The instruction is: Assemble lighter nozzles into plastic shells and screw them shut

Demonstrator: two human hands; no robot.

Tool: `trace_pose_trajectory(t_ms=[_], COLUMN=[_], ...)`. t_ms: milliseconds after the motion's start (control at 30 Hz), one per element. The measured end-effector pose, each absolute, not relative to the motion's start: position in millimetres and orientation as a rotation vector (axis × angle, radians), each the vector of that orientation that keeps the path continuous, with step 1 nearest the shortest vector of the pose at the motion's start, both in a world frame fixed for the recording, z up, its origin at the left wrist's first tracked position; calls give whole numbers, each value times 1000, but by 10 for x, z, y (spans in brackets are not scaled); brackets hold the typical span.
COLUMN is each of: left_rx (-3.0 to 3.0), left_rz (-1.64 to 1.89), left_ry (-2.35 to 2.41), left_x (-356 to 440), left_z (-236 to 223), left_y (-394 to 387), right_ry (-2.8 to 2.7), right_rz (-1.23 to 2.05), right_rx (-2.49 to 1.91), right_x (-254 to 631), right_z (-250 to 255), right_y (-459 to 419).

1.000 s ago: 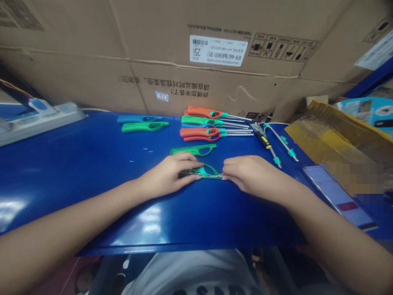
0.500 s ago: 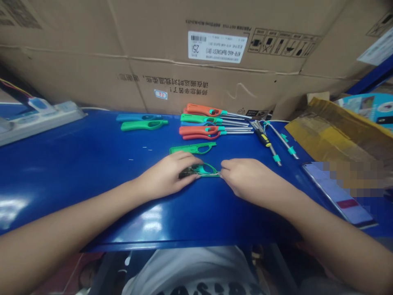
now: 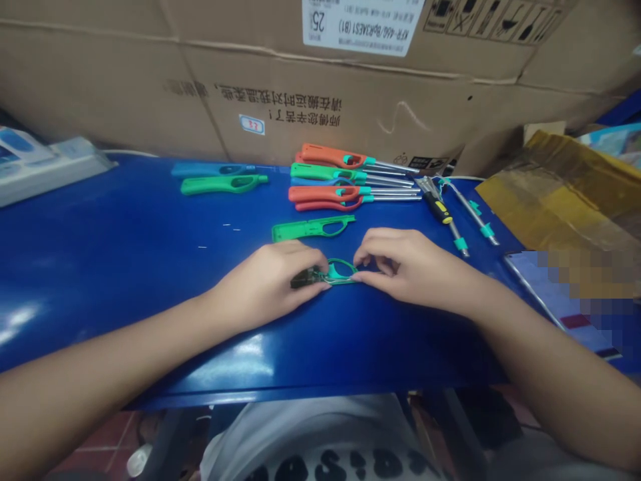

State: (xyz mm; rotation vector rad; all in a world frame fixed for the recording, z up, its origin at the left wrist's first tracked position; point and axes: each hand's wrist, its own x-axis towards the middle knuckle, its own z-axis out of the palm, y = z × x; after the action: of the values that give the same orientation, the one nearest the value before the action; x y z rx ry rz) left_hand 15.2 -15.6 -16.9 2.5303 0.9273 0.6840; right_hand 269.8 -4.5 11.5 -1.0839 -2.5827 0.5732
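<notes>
My left hand (image 3: 273,284) and my right hand (image 3: 400,267) both rest on the blue table (image 3: 125,267) and pinch the two ends of an opened green lighter body (image 3: 334,274), whose dark inner parts show by my left fingertips. Just beyond lies a separate green lighter shell half (image 3: 310,229). Farther back is a row of assembled long-nozzle lighters (image 3: 345,177) in orange, green and blue.
A green lighter shell (image 3: 223,184) and a blue one (image 3: 210,169) lie at back left. A yellow-handled screwdriver (image 3: 441,210) and loose metal nozzles (image 3: 473,214) lie at right. Phone (image 3: 551,300) at right edge, yellow bag (image 3: 565,187), cardboard boxes (image 3: 300,87) behind, white power strip (image 3: 45,170) far left.
The view tilted down slightly. My right hand's fingers curled up and moved to pinch the lighter's ring end; my left hand stays on the other end.
</notes>
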Motion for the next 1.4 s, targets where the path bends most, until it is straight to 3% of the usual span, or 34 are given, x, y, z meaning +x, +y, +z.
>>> trace_pose_trajectory(t_ms=[700,1400], left_rx=[2299,2315], left_rz=[699,679], left_ry=[1008,1082], left_x=[205,210], left_z=[-114,-102], left_y=[-140,-157], right_ry=[-2849,-2879], right_rz=[408,270], right_rx=[-893,-1075], right_x=[2661,2540], right_z=[74,87], right_y=[-82,-173])
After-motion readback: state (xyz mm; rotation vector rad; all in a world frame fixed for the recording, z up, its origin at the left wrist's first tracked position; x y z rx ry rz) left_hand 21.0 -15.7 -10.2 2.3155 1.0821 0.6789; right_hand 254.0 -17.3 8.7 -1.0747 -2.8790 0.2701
